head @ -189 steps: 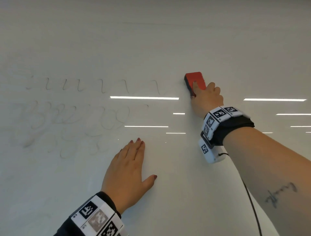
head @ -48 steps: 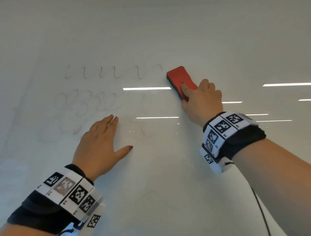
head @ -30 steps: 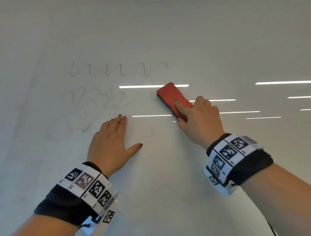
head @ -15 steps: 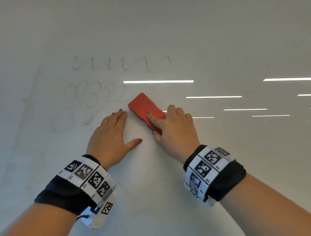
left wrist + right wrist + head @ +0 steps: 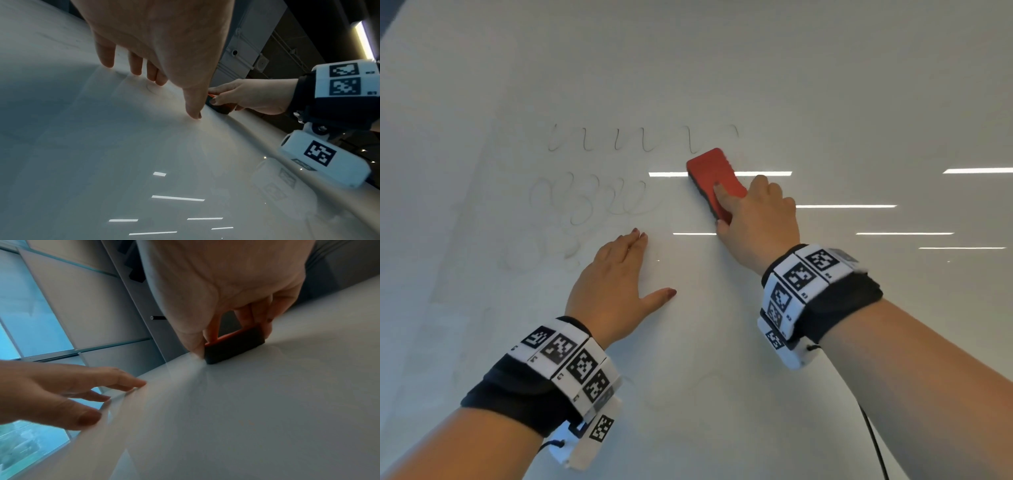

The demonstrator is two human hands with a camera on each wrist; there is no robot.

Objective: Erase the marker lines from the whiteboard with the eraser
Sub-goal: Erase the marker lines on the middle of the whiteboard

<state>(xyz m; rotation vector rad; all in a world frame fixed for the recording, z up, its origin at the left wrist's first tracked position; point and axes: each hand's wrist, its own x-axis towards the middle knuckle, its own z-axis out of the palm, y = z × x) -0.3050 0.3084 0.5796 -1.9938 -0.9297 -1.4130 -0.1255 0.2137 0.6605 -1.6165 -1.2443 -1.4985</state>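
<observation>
A red eraser (image 5: 714, 180) with a black felt underside (image 5: 234, 347) lies pressed on the whiteboard (image 5: 825, 85). My right hand (image 5: 755, 219) grips it, index finger on top, thumb and other fingers at its sides. The eraser's upper end sits just under the right end of a row of thin hook-shaped marker lines (image 5: 640, 138). Fainter smeared loops (image 5: 589, 200) lie below that row, to the eraser's left. My left hand (image 5: 619, 284) rests flat on the board with straight fingers, just below those loops; its fingertips (image 5: 152, 76) touch the surface.
Ceiling lights reflect as bright bars (image 5: 846, 206) on the glossy board. A black cable (image 5: 873, 442) hangs from my right wrist band. Past the board's edge stand a grey wall column (image 5: 244, 48) and windows (image 5: 30, 321).
My right hand has swept the eraser up and to the right, from beside my left fingertips to just under the top row of lines. My left hand has stayed flat on the board.
</observation>
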